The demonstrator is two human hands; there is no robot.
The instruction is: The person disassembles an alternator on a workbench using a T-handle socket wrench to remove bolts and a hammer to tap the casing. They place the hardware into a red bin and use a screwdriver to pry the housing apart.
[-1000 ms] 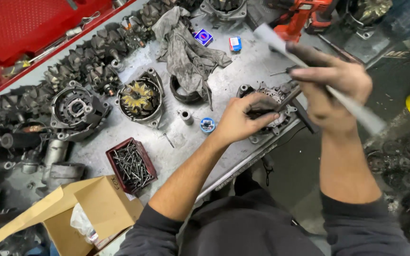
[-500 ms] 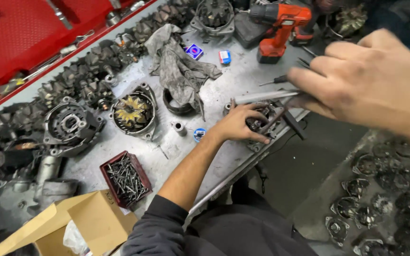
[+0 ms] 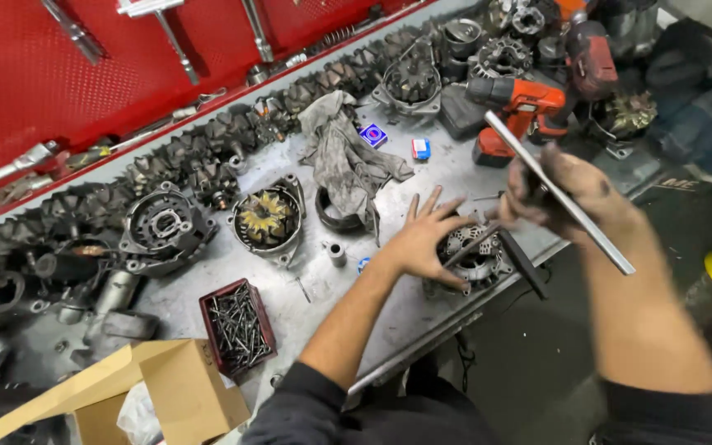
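At nine o'clock of the view a row of dark alternator parts point(image 3: 84, 214) lines the back of the grey workbench point(image 3: 422, 313). At about seven o'clock a small red tray of screws point(image 3: 237, 326) sits beside a cardboard box point(image 3: 166, 387). Near the centre lies a housing with a yellow-copper winding point(image 3: 267, 219), and at twelve o'clock of it a crumpled grey rag point(image 3: 341, 156). The left hand point(image 3: 423, 239) lies flat with fingers spread wide, pressing on the silver alternator housing point(image 3: 475, 259) at the bench's near edge, gripping nothing. At two o'clock of that housing the right hand point(image 3: 566, 198) is closed around a long flat metal bar point(image 3: 558, 194); it also seems to hold a dark tool reaching the housing, though blur leaves this unsure. An orange cordless drill point(image 3: 525, 107) rests behind.
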